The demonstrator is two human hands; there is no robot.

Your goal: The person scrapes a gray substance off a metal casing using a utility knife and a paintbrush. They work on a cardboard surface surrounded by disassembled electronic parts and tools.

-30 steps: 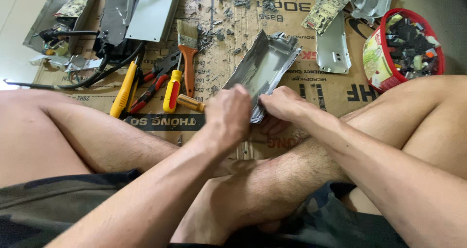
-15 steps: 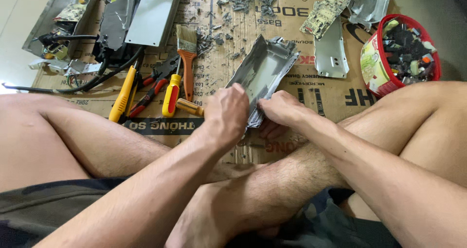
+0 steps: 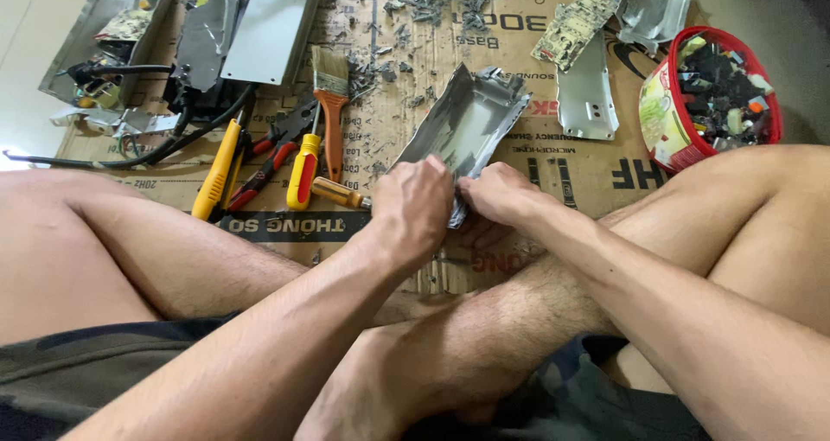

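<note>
Two hands meet over crossed bare legs, and between them we have a dull grey metal casing [image 3: 471,121], a shallow tray-shaped shell with bent-up side walls, a scuffed, dusty inside and a notched far end. It sits on the cardboard sheet [image 3: 553,182], tilted up and away from us, its near end buried between the hands. We see our left hand [image 3: 415,209] curled into a tight fist against that near edge, knuckles up, fingers fully wrapped; whatever sits inside the fist we cannot tell. Our right hand [image 3: 497,197] closes on the casing's near right corner, fingers tucked under, thumb side pressed to the metal, touching the left hand.

Just left of the fist, a wooden-handled tool [image 3: 335,192] lies with its tip running under the left hand. Beyond it we spot a yellow and red screwdriver [image 3: 303,171], red-handled pliers [image 3: 270,160], a yellow-handled tool [image 3: 218,169] and a paintbrush [image 3: 330,104] with an orange handle. Further out right, a flat metal plate [image 3: 588,95] and a red basket [image 3: 670,117] full of small parts. Far back, a green circuit board [image 3: 577,24] and scattered metal scraps [image 3: 432,0].
</note>
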